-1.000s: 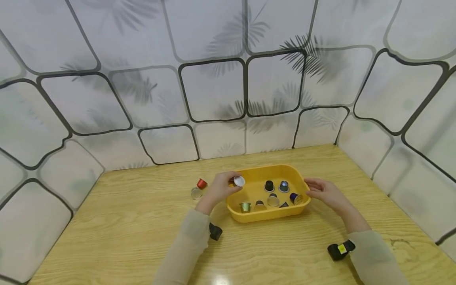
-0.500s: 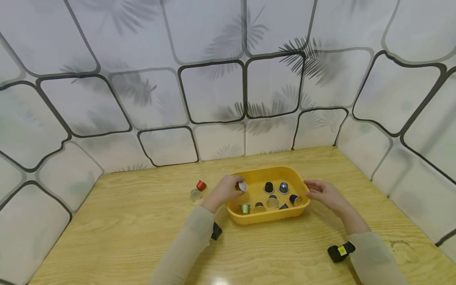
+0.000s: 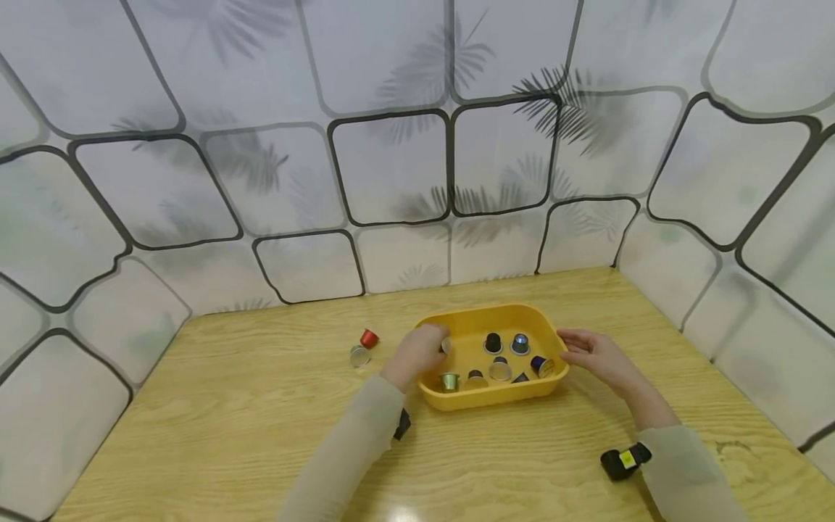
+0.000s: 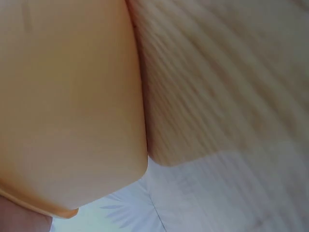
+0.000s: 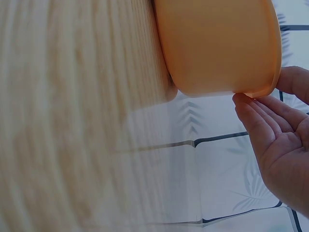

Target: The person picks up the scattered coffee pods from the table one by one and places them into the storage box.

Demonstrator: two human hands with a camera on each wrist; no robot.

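Observation:
My left hand [image 3: 417, 354] reaches over the left end of a yellow tray [image 3: 492, 396], its fingers holding a coffee capsule [image 3: 446, 346] low inside. Only the capsule's pale lid shows past the fingers. At the opposite end my right hand [image 3: 603, 357] pinches the tray's rim; in the right wrist view the thumb and fingertips meet the rim of the orange-looking tray [image 5: 217, 48]. Several capsules lie in the tray, among them a black capsule [image 3: 493, 341], a blue capsule [image 3: 520, 342] and a green capsule [image 3: 449, 382]. The left wrist view is mostly tray wall [image 4: 72, 106].
Left of the tray, a red capsule [image 3: 369, 338] and a pale-lidded capsule [image 3: 359, 356] lie on the wooden table [image 3: 248, 413]. A patterned white wall covering [image 3: 404, 174] rises behind the table and along both sides.
My left hand has moved right and down into the tray with the capsule, whose lid is now mostly covered. My right hand has stayed at the rim.

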